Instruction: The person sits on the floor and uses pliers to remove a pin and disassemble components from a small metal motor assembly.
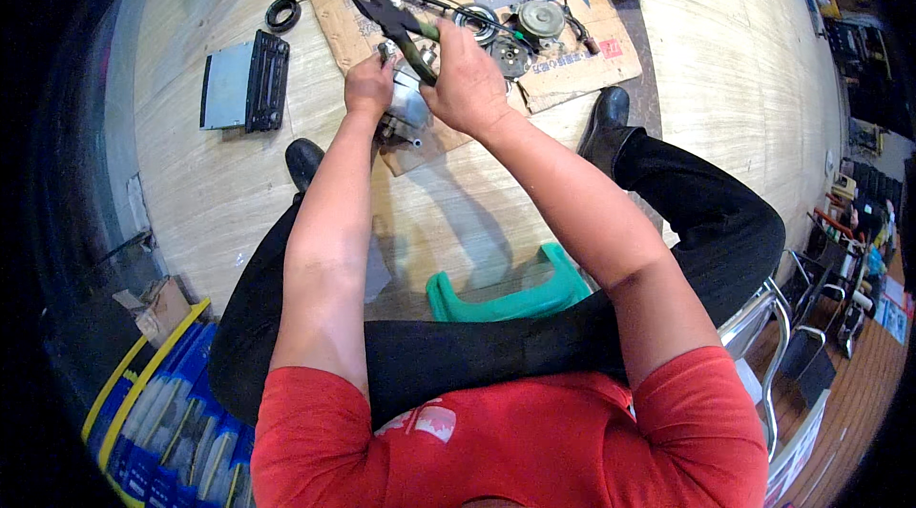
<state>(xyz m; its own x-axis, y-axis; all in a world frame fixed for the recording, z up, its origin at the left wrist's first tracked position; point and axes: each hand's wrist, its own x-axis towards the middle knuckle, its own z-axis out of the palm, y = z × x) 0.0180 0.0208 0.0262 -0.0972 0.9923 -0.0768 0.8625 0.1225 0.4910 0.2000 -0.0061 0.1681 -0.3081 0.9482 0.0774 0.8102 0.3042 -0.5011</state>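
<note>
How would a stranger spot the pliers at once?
Find the cardboard at the top of the view. Above it, the right hand holds the pliers, pointing up and left. Dark, with mottled green handles, they stand apart from the round metal parts to the right.

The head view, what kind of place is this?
Probably a repair workshop: the right hand grips pliers, metal parts lie on cardboard, and a box looks like a car radio.
</note>
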